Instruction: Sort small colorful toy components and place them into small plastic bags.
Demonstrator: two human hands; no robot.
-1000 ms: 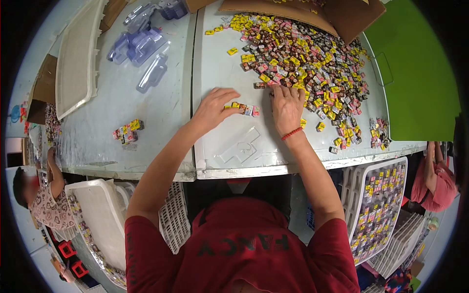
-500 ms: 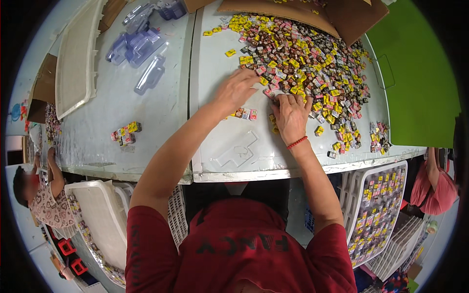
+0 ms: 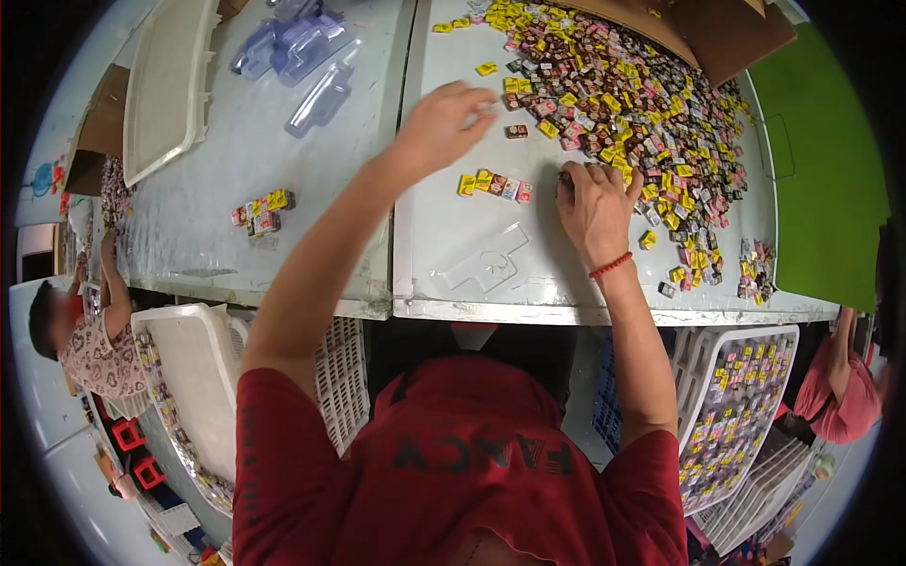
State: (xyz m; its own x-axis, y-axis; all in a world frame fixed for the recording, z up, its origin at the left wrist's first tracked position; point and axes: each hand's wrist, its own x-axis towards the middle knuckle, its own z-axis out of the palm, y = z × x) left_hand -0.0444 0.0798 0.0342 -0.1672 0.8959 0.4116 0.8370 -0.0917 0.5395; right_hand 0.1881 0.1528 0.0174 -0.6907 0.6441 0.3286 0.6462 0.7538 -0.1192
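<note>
Currently | left hand [image 3: 439, 130]: spread | right hand [image 3: 596, 215]: grip unclear | box heap [image 3: 651, 127] ahead, carton [image 3: 746, 42] beyond

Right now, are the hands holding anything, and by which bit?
The left hand shows nothing held. The right hand curls by a small, dark, boxy piece; whether it grips that, or where, cannot be told.

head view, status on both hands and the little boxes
Left hand open, holding nothing visible. Right hand curled at edge of box pile, grip hidden. Box row lies just beyond clear tray.
</note>
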